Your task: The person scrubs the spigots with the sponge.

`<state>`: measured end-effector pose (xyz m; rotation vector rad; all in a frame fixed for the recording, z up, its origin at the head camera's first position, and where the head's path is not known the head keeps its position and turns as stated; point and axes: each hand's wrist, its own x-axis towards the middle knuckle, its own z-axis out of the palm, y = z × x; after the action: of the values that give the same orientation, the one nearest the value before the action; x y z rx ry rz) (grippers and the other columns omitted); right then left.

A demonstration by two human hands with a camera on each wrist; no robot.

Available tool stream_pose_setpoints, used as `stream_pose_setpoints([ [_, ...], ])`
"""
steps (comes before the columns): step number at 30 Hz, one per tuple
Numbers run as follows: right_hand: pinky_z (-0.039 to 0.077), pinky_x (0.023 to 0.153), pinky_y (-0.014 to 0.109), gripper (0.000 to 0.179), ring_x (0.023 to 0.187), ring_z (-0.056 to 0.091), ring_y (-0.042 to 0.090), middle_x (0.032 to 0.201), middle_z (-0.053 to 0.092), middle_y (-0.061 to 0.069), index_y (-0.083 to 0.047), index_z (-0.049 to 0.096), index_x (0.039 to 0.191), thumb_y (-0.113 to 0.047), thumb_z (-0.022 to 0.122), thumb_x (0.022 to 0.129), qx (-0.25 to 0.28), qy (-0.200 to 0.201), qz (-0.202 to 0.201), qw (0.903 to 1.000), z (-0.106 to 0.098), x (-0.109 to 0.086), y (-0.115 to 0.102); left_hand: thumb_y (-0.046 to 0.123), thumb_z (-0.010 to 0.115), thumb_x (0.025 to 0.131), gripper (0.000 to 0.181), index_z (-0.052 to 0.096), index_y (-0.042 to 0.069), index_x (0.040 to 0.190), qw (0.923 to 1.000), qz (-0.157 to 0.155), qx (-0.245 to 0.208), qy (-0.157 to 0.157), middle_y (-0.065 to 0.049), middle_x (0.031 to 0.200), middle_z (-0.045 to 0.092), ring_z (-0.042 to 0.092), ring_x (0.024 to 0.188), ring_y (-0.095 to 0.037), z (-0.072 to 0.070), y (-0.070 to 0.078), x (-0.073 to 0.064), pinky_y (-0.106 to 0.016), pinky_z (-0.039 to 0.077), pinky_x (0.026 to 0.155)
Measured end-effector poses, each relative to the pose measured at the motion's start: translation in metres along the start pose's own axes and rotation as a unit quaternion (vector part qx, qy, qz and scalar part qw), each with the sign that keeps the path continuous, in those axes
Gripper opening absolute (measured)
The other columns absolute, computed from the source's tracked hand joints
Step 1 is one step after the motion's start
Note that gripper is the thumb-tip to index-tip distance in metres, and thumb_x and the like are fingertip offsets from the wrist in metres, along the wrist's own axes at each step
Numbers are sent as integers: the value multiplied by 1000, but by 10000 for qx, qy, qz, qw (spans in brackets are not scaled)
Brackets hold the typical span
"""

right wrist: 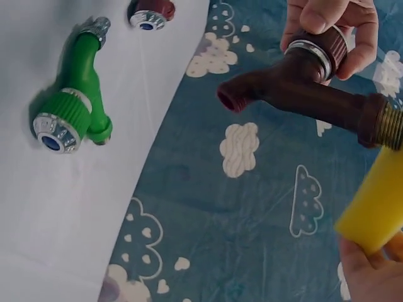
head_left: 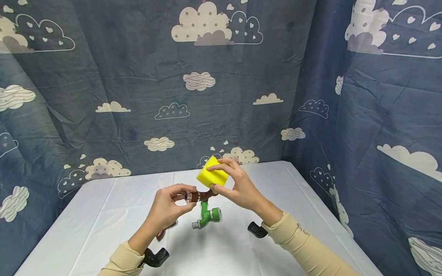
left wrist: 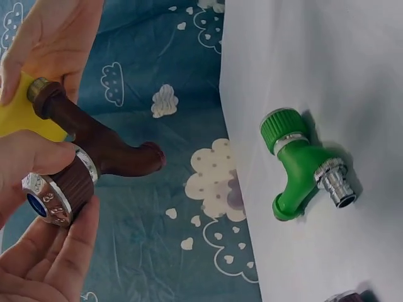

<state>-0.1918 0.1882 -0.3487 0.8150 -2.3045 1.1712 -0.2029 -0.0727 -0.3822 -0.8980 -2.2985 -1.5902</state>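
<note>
My left hand (head_left: 170, 205) grips a brown tap (left wrist: 107, 141) by its ribbed knob, fingers and thumb wrapped around the chrome-trimmed end. The tap is held up above the table, its spout and brass-threaded inlet pointing away from the knob. My right hand (head_left: 238, 186) pinches a yellow sponge (head_left: 212, 173) between thumb and fingers. In the left wrist view the sponge (left wrist: 28, 113) overlaps the area right at the threaded inlet. Below the hands, a green tap (head_left: 207, 215) with a green knob and a chrome nozzle lies on the white table.
A second brown tap (head_left: 164, 231) lies on the table (head_left: 103, 214), partly hidden behind my left hand. Dark blue cloud-printed curtains (head_left: 145, 84) stand behind the table and along its right side. Black camera mounts (head_left: 155, 257) stick out from both wrists.
</note>
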Motion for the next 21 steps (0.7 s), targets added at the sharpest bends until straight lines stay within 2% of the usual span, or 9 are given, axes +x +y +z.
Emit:
stream_pose_setpoints([
  [3,53,114,58,44,136,58,31,149,58,9,-23,69,139,-18,81,96,447,-377,336,9977,-2,0,1,-10,88,80,37,82,9,112,9998,164,103,43,-12,121,79,78,110,-22,-1,2,0,-28,65,93],
  [5,54,115,55,44,132,61,30,149,60,9,-21,66,142,-18,78,100,892,-705,558,9919,-5,1,2,-9,89,80,38,82,12,111,9994,280,164,103,-9,121,79,77,114,-22,-3,3,0,-30,65,93],
  [9,59,110,46,45,132,64,33,153,58,14,-13,58,150,-18,69,106,2032,-1369,1034,9640,-9,2,3,-6,91,79,39,84,16,110,9983,535,152,161,-3,120,76,74,115,-15,-7,4,0,-36,66,92],
  [11,61,106,41,47,136,63,35,156,56,17,-10,55,152,-18,67,107,2471,-1554,1196,9489,-10,2,3,-6,91,80,38,84,15,111,9977,664,-5,123,-5,120,74,72,114,-10,-9,4,0,-37,66,92],
  [13,61,106,37,48,138,62,35,157,54,18,-8,54,153,-18,66,108,2712,-1647,1252,9400,-11,2,2,-7,91,80,38,83,11,112,9964,822,-214,78,-9,120,74,72,114,-7,-10,4,1,-36,66,92],
  [17,60,108,37,47,138,63,33,157,55,18,-7,54,152,-18,66,108,2803,-1715,1228,9365,-11,2,3,-11,89,79,38,82,3,114,9909,1238,-534,49,-17,119,75,73,112,-6,-11,3,2,-30,65,95],
  [21,61,105,35,46,133,65,29,155,56,19,-6,56,151,-18,66,108,2830,-1824,1176,9342,-11,2,4,-7,92,77,39,82,4,113,9865,1595,-345,133,-17,117,78,74,111,-7,-12,2,3,-23,64,96],
])
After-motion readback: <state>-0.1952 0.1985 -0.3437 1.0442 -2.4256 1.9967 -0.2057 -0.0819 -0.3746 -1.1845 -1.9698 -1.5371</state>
